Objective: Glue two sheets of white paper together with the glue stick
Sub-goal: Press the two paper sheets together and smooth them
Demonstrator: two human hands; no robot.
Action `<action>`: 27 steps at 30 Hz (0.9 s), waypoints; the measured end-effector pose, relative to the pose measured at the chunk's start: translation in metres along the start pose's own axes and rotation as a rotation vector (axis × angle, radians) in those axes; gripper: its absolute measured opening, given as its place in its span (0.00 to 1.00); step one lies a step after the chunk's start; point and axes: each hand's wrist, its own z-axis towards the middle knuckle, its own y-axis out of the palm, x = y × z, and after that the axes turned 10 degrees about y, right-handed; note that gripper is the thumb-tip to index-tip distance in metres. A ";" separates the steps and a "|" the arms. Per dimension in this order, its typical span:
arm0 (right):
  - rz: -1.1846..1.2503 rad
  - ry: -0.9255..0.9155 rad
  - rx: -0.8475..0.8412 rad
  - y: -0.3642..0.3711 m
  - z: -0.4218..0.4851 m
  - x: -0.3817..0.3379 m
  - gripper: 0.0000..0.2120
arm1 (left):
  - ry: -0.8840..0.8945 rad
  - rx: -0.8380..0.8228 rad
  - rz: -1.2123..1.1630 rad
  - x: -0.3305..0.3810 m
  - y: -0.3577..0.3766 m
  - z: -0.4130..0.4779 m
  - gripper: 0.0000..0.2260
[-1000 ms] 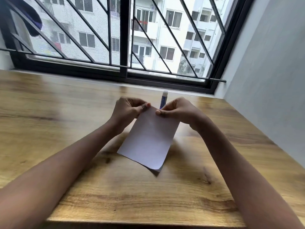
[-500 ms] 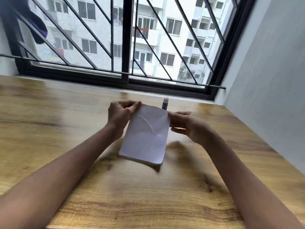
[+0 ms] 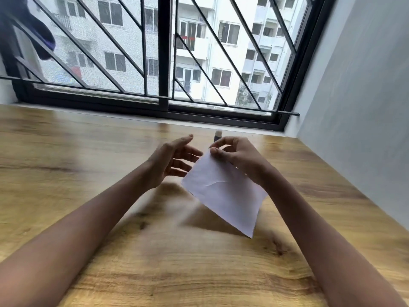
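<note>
Now the right hand (image 3: pixel 239 158) pinches the paper (image 3: pixel 223 193) by its top corner; left hand (image 3: pixel 172 162) hovers spread, empty. Light, floppy stuff — probably steadier gripped along an edge.

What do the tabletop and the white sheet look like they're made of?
Tabletop: wood or a wood-look laminate, with brown grain, knots and a soft sheen. White sheet: thin matte paper, creased across the middle and bending in the right hand.
</note>
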 end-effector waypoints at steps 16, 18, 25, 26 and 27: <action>-0.187 -0.007 -0.206 0.006 -0.001 0.001 0.18 | 0.425 0.092 0.702 -0.014 0.015 0.003 0.06; -0.179 0.034 -0.237 -0.002 -0.001 0.000 0.17 | 0.491 0.161 0.803 -0.011 0.010 0.003 0.07; -0.136 0.147 -0.295 -0.034 -0.012 0.000 0.15 | 0.488 0.344 0.810 -0.009 -0.008 0.011 0.07; -0.133 0.156 -0.300 -0.037 -0.012 0.001 0.13 | 0.472 0.358 0.803 -0.009 -0.010 0.012 0.07; -0.121 0.162 -0.301 -0.040 -0.013 0.003 0.12 | 0.458 0.376 0.796 -0.010 -0.012 0.013 0.06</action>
